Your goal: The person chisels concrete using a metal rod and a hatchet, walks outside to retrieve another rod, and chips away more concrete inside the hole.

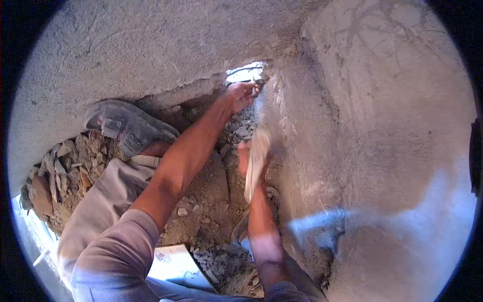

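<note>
My left hand (241,96) reaches to a small bright hole (245,73) low in the corner of the rough wall. Its fingertips are pinched together at the hole's lower right edge, around something too small to make out. Below it, my right hand (244,158) is closed around a long pale piece (258,151) that looks like wood. That piece stands roughly upright, slightly blurred, its top end a little below my left hand. Between the hands lies broken rubble (243,130).
A sandalled foot (133,126) rests on the dirt at the left, beside a heap of stones and shards (63,173). A pale flat panel (178,267) lies at the bottom. Rough plastered wall (382,151) rises close on the right.
</note>
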Available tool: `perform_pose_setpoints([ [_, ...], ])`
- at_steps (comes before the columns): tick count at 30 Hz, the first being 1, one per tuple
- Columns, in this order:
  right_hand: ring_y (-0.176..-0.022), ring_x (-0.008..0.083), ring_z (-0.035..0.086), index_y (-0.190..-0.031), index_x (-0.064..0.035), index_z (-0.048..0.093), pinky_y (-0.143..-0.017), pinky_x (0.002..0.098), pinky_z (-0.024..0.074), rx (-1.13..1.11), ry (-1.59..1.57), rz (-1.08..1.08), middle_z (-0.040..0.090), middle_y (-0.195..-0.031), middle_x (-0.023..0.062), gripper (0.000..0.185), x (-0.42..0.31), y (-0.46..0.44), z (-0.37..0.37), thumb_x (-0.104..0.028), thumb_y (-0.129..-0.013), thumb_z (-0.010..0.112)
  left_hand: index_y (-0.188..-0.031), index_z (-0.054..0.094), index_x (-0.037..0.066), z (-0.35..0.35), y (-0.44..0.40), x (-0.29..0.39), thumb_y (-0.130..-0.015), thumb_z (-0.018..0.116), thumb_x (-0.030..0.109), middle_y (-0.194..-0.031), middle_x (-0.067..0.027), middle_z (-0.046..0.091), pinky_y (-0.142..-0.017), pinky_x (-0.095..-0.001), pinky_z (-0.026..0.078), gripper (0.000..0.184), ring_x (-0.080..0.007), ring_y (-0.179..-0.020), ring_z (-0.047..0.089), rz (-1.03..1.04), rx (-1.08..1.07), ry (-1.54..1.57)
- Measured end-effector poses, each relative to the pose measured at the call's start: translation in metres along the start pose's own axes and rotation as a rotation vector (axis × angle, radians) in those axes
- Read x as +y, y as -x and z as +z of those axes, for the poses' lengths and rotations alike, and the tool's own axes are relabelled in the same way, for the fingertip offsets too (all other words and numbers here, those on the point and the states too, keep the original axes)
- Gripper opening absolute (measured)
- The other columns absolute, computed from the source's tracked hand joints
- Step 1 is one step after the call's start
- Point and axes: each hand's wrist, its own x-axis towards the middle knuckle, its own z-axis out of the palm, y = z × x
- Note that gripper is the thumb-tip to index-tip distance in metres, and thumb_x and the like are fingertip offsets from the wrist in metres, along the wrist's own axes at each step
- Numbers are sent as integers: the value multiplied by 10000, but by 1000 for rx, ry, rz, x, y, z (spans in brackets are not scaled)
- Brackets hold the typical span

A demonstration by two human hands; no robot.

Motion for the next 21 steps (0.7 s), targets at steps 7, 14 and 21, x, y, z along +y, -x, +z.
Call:
perform_pose_setpoints([
  [7, -677, 344, 571, -822, 28, 555, -655, 439, 441, -42, 2, -77, 541, -662, 217, 244, -12, -15, -9, -212, -837, 598, -880, 590, 37, 3, 6, 3, -917, 458, 170, -706, -36, 624, -521, -282, 492, 191, -128, -584, 588, -11, 16, -157],
  [14, -657, 308, 511, -846, 0, 559, -639, 405, 434, -17, 51, 8, 527, -708, 142, 226, 16, -18, -1, -217, -813, 611, -892, 580, 57, -9, -11, -6, -922, 457, 160, -761, -52, 648, -559, -273, 481, 163, -133, -634, 596, -11, -27, -28],
  [21, -644, 209, 546, -725, -3, 565, -598, 342, 429, 240, -543, -342, 585, -689, 97, 186, -16, -10, 3, -174, -779, 616, -965, 561, 42, -12, -9, -2, -913, 487, 155, -797, -68, 614, -637, -319, 500, 145, -172, -721, 603, -12, 14, -73],
])
